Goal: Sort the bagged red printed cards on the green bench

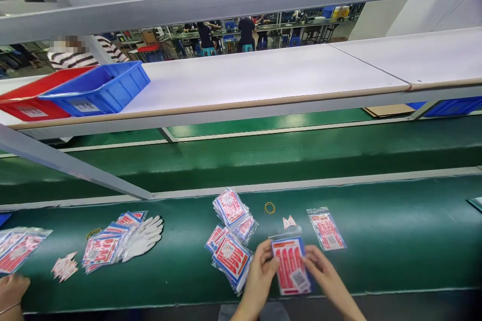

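Long green surface across the bottom of the frame, and at bottom centre the left hand and right hand are pinching opposite sides of a red-and-blue packet. White shelf higher up, red bin and blue bin upper left, people way back at top centre.

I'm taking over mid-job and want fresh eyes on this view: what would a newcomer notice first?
Probably the clear plastic packet with a red-and-blue printed card, held between the left hand and right hand, low and right of centre. Next, the bright blue rectangular plastic bin beside a red plastic bin on the white shelf, upper left. Then the white fabric glove on the green work surface, left of centre.
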### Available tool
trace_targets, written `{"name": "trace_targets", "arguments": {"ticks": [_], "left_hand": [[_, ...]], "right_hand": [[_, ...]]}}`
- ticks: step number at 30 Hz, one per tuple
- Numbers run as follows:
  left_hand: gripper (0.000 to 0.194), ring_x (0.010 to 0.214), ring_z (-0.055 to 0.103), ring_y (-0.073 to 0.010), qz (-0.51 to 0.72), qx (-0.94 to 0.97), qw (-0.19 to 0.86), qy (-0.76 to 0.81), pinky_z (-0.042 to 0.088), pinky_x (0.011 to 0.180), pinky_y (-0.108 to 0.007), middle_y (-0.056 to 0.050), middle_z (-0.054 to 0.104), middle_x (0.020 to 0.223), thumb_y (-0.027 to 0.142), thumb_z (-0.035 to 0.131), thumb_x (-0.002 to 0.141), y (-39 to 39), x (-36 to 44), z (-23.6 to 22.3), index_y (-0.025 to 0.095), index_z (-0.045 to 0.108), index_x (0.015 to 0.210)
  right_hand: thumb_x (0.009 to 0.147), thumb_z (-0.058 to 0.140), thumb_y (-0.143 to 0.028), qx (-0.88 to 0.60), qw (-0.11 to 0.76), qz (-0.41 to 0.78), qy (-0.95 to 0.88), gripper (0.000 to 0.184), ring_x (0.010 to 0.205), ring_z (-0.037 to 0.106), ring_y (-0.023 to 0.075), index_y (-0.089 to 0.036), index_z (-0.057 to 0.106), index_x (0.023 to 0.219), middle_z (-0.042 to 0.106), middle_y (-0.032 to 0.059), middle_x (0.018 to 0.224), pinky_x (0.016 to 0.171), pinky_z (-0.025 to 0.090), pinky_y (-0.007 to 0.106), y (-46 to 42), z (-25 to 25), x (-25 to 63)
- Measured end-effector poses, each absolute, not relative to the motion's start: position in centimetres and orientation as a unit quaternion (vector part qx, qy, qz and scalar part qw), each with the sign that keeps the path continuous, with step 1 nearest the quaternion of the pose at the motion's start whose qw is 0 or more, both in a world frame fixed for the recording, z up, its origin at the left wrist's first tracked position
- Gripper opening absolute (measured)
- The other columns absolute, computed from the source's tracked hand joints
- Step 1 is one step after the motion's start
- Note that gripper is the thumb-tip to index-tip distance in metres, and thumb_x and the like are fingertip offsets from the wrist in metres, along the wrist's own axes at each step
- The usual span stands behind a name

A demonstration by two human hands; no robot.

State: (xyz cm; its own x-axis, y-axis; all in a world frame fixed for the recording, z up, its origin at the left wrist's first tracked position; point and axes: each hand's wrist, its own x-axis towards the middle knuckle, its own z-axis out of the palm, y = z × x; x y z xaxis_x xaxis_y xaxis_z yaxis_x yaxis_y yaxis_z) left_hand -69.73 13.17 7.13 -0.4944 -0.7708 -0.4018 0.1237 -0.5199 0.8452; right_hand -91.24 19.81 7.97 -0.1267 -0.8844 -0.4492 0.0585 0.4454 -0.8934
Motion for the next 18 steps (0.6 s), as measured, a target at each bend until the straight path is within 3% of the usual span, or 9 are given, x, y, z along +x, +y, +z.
{"name": "trace_targets", "arguments": {"ticks": [1, 2, 5, 7, 10, 11, 12, 15, 18], "left_hand": [[0.065, 0.129, 0.052, -0.0204, -0.755, 0.442, 0.271, -0.401, 0.041, 0.112, -0.035, -0.016, 0.047, 0.145, 0.061, 0.059, 0.090, 13.9, -69.3, 5.4, 0.017, 0.044, 0.136], [0.069, 0.128, 0.052, -0.0212, -0.740, 0.478, 0.251, -0.402, 0.041, 0.112, -0.037, -0.017, 0.044, 0.147, 0.066, 0.055, 0.089, 14.6, -68.4, 3.7, 0.018, 0.042, 0.137], [0.066, 0.116, 0.056, -0.0230, -0.692, 0.535, 0.207, -0.438, 0.043, 0.104, -0.036, -0.016, 0.056, 0.130, 0.071, 0.048, 0.090, 16.4, -63.8, -0.8, 0.016, 0.051, 0.125], [0.063, 0.107, 0.057, -0.0242, -0.655, 0.572, 0.195, -0.452, 0.044, 0.095, -0.036, -0.014, 0.062, 0.116, 0.072, 0.046, 0.090, 17.5, -60.4, -3.1, 0.015, 0.054, 0.117], [0.062, 0.099, 0.056, -0.0253, -0.599, 0.631, 0.200, -0.450, 0.043, 0.089, -0.038, -0.015, 0.061, 0.110, 0.069, 0.040, 0.091, 18.7, -56.7, -5.6, 0.013, 0.051, 0.114], [0.061, 0.098, 0.056, -0.0260, -0.581, 0.651, 0.206, -0.443, 0.044, 0.089, -0.039, -0.017, 0.060, 0.110, 0.067, 0.040, 0.090, 18.9, -55.9, -6.3, 0.012, 0.049, 0.114], [0.060, 0.098, 0.056, -0.0271, -0.566, 0.668, 0.214, -0.434, 0.044, 0.091, -0.041, -0.018, 0.058, 0.111, 0.064, 0.039, 0.089, 18.9, -55.4, -6.9, 0.010, 0.048, 0.114], [0.059, 0.099, 0.056, -0.0282, -0.536, 0.701, 0.233, -0.409, 0.045, 0.095, -0.044, -0.022, 0.054, 0.116, 0.058, 0.038, 0.086, 18.0, -55.2, -7.9, 0.007, 0.045, 0.116], [0.060, 0.114, 0.051, -0.0275, -0.485, 0.716, 0.256, -0.433, 0.042, 0.104, -0.042, -0.023, 0.045, 0.130, 0.052, 0.038, 0.091, 15.9, -55.6, -7.5, 0.005, 0.041, 0.128]], "right_hand": [[0.086, 0.061, -0.064, -0.297, 0.542, -0.407, 0.672, 0.057, 0.083, 0.062, 0.0186, -0.017, 0.047, 0.115, 0.066, 0.0075, 0.093, 0.075, 0.051, 0.029, 20.0, 6.8, -93.4], [0.082, 0.063, -0.068, -0.267, 0.526, -0.405, 0.698, 0.067, 0.078, 0.062, 0.0198, -0.017, 0.044, 0.123, 0.067, 0.0085, 0.095, 0.069, 0.051, 0.031, 20.2, 5.5, -96.1], [0.070, 0.066, -0.076, -0.229, 0.437, -0.403, 0.771, 0.085, 0.080, 0.065, 0.0264, -0.016, 0.045, 0.127, 0.068, 0.0138, 0.100, 0.071, 0.053, 0.037, 20.5, 1.8, -105.0], [0.065, 0.060, -0.077, -0.294, 0.376, -0.313, 0.821, 0.095, 0.095, 0.064, 0.0361, -0.011, 0.045, 0.131, 0.064, 0.0225, 0.113, 0.083, 0.053, 0.048, 19.7, -0.2, -108.6], [0.065, 0.037, -0.078, -0.426, 0.188, -0.151, 0.872, 0.097, 0.112, 0.053, 0.0480, 0.000, 0.056, 0.120, 0.057, 0.0313, 0.119, 0.100, 0.041, 0.060, 17.4, -2.4, -106.4], [0.071, 0.033, -0.075, -0.454, 0.194, -0.156, 0.855, 0.091, 0.112, 0.054, 0.0437, -0.001, 0.056, 0.120, 0.058, 0.0282, 0.117, 0.104, 0.040, 0.056, 16.6, -2.8, -103.5], [0.076, 0.035, -0.073, -0.455, 0.254, -0.177, 0.835, 0.082, 0.109, 0.056, 0.0380, -0.004, 0.054, 0.117, 0.059, 0.0250, 0.116, 0.103, 0.042, 0.052, 15.9, -3.0, -99.9], [0.087, 0.041, -0.068, -0.524, 0.387, -0.143, 0.745, 0.053, 0.091, 0.062, 0.0237, -0.019, 0.055, 0.105, 0.064, 0.0075, 0.099, 0.085, 0.049, 0.040, 14.4, -3.6, -87.5], [0.091, 0.048, -0.055, -0.574, 0.404, -0.085, 0.707, 0.039, 0.105, 0.057, 0.0239, -0.019, 0.048, 0.107, 0.058, 0.0079, 0.111, 0.082, 0.045, 0.037, 14.0, -4.4, -78.9]]}}
